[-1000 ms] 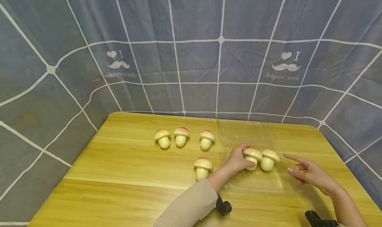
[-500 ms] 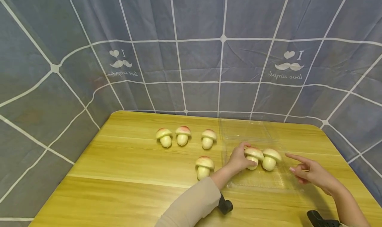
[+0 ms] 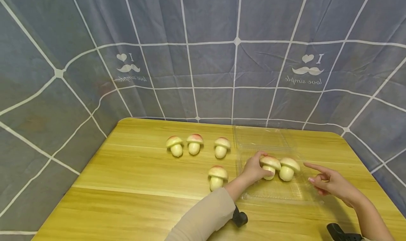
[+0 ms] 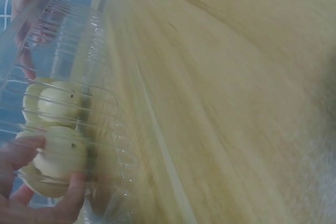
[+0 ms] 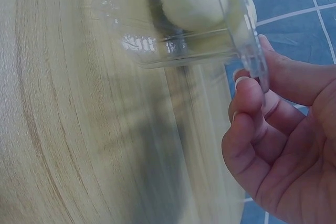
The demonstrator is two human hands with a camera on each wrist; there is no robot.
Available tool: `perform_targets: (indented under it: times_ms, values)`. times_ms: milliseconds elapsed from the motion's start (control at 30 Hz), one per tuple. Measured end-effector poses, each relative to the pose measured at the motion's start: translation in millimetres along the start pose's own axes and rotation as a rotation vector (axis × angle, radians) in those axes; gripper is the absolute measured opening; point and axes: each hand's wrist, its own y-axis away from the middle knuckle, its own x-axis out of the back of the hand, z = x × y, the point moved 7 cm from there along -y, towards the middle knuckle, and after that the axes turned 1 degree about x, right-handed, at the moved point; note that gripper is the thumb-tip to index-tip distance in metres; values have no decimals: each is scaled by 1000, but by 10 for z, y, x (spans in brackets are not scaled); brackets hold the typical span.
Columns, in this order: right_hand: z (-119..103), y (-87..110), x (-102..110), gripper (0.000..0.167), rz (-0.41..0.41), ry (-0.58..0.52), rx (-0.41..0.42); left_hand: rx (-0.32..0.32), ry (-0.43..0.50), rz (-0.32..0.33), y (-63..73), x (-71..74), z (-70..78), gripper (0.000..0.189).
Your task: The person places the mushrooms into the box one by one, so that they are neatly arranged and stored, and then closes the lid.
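Observation:
My left hand (image 3: 253,170) grips a pale yellow toy mushroom (image 3: 269,161) with a reddish cap, thumb and fingers around it. The mushroom is inside an opened clear plastic box (image 3: 272,192). Right beside it in the box sits a second toy mushroom (image 3: 288,165), cap toward the back. In the left wrist view both stems (image 4: 62,150) show through the ribbed plastic wall. My right hand (image 3: 333,185) is at the box's right side, index finger stretched out. The right wrist view has its thumb and curled fingers (image 5: 248,95) pinching the box's rim.
Left of the box, three toy mushrooms lie in a back row, among them a red-capped one (image 3: 194,144). Another toy mushroom (image 3: 217,177) lies nearer, by my left forearm. The box's hinged lid (image 3: 260,137) lies back toward the grey checked curtain (image 3: 209,68) behind the wooden table (image 3: 127,184).
The head view has shifted slightly, so the scene sits a little farther right. Both hands keep the same hold, and the mushrooms stay where they were.

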Motion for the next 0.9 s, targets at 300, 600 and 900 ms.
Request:
perform_targets:
  times_ms: [300,600,900]
  values:
    - [1,-5,4,53,-9,-8,-23,1,-23,5,12,14,36,60]
    - [-6,-12,-4,51,0,8,-26,-8,-71,7,26,32,64,61]
    - [-9,-1,-5,52,-9,-6,-29,6,-72,-10,37,50,82,61]
